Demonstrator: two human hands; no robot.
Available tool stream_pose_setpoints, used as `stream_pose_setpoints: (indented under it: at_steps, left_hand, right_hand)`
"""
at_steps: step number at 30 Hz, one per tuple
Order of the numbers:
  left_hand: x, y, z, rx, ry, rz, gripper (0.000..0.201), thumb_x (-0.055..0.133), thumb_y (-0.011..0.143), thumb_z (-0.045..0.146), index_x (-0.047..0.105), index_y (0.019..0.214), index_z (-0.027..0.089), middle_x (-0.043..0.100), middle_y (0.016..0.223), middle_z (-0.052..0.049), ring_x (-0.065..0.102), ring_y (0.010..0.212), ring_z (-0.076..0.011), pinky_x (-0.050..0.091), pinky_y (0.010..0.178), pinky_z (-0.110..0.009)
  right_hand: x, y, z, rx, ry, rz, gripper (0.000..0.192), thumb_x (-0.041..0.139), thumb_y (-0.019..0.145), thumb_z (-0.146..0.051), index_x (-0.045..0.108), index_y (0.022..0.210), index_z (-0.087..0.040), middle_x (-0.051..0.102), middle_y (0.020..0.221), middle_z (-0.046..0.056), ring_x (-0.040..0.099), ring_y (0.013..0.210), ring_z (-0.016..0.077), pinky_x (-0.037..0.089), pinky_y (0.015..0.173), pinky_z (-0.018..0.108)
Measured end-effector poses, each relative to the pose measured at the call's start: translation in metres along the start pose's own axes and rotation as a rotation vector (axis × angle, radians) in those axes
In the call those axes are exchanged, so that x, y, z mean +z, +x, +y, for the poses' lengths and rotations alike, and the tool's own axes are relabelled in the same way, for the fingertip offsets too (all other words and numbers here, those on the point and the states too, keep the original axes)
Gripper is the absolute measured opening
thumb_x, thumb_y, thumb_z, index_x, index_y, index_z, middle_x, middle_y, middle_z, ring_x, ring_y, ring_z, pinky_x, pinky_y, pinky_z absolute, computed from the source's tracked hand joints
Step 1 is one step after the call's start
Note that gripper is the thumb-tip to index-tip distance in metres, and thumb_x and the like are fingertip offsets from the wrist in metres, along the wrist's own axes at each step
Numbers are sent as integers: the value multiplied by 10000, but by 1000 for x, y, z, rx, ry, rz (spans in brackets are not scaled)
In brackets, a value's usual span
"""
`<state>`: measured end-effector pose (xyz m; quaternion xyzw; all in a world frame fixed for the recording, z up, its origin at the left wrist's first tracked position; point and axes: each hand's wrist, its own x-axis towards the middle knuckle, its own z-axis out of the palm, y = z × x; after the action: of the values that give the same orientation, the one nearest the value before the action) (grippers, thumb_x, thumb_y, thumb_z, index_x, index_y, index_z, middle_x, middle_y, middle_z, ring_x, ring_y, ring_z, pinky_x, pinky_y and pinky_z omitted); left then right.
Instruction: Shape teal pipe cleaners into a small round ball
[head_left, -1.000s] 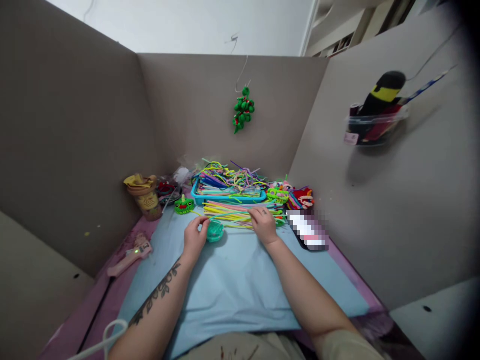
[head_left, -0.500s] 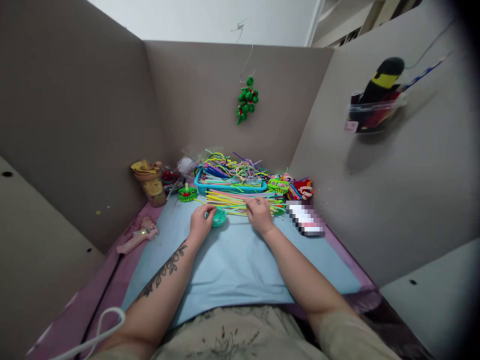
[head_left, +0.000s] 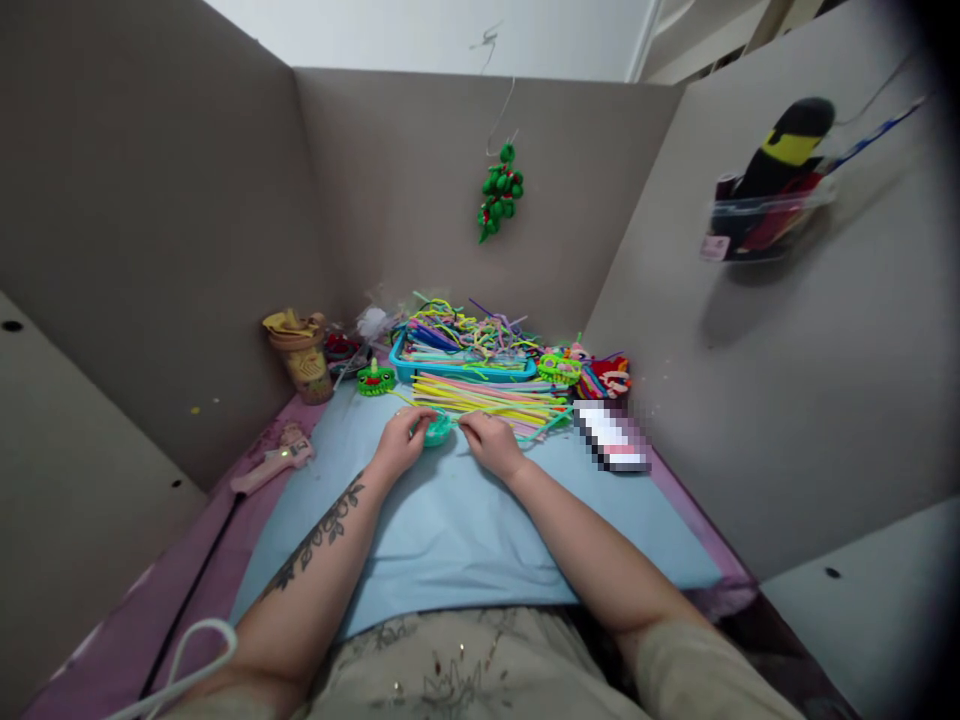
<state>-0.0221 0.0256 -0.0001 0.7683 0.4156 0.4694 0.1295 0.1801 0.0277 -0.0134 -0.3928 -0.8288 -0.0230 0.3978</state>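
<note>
Over the blue mat [head_left: 457, 520], my left hand [head_left: 403, 440] pinches a teal coil of bent pipe cleaner [head_left: 439, 430] by its left side. To its right, my right hand [head_left: 489, 442] is closed, thumb and fingertips together, on a teal pipe cleaner strand [head_left: 547, 431]. The strand's free end trails right, towards the phone. A small gap separates the right fingertips from the coil. Just beyond both hands lies a row of loose pastel pipe cleaners [head_left: 487, 398]. The fingers partly hide the coil.
Behind the row stands a blue tray [head_left: 465, 374] heaped with pipe cleaners. A green frog-like piece [head_left: 375, 380], a cup [head_left: 304, 360] and a pink glue gun [head_left: 277, 462] sit left. A blurred phone [head_left: 611, 437] lies right. Panels enclose the table; a green ornament [head_left: 500, 195] hangs behind.
My right hand has moved left and slightly nearer, close to the coil, with the teal strand now trailing behind it. My left hand stays on the coil. The view has shifted slightly.
</note>
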Motion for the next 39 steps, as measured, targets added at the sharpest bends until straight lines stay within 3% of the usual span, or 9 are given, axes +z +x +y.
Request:
stream_pose_setpoints:
  at_steps: [6, 12, 14, 19, 25, 32, 39]
  left_hand:
    - [-1, -1, -3, -115, -42, 37, 253, 419, 800, 196, 617, 956, 180, 651, 964, -68, 577, 961, -204, 438, 886, -359]
    - [-19, -3, -3, 72, 82, -293, 470, 493, 589, 92, 609, 1028, 212, 580, 1168, -67, 432, 1192, -260, 303, 1039, -447]
    - [-20, -4, -9, 79, 171, -329, 455, 502, 608, 84, 615, 1025, 226, 602, 1134, -62, 414, 1206, -270, 292, 1034, -468]
    - [-16, -2, -17, 19, 197, -243, 182, 557, 748, 236, 643, 909, 226, 668, 928, -69, 563, 957, -240, 379, 928, -422]
    - [-13, 0, 0, -197, -69, 6, 198, 554, 771, 351, 599, 850, 175, 630, 765, -19, 554, 706, -147, 440, 675, -266]
    - [-1, 0, 9, -307, -402, 64, 181, 635, 698, 292, 529, 768, 162, 534, 625, 34, 462, 552, -89, 361, 544, -215]
    - [6, -2, 14, -303, -506, 61, 213, 672, 669, 284, 531, 769, 159, 543, 652, 29, 479, 574, -88, 368, 561, -214]
  right_hand:
    - [-9, 7, 1, -8, 22, -18, 178, 445, 884, -209, 619, 919, -215, 652, 868, 51, 594, 840, 164, 447, 741, 261]
    - [-13, 8, 1, -3, 31, -22, 166, 461, 864, -183, 623, 878, -213, 624, 863, 52, 570, 842, 167, 445, 738, 264]
    - [-14, 8, 0, 12, 38, -13, 164, 465, 859, -177, 625, 878, -210, 617, 869, 53, 565, 842, 166, 445, 734, 263]
    - [-14, 7, -4, 28, 85, 5, 148, 482, 847, -172, 627, 847, -202, 611, 832, 47, 565, 788, 159, 449, 701, 261]
    - [-5, 12, -20, 33, 250, 136, 189, 446, 856, -159, 610, 941, -201, 646, 862, 46, 587, 818, 159, 472, 730, 282]
    - [7, 24, -40, 102, 313, 164, 117, 498, 845, -216, 612, 830, -200, 624, 797, 40, 576, 792, 170, 463, 720, 290]
    - [6, 24, -41, 149, 291, 197, 116, 499, 828, -212, 588, 756, -196, 587, 736, 20, 544, 728, 153, 444, 671, 270]
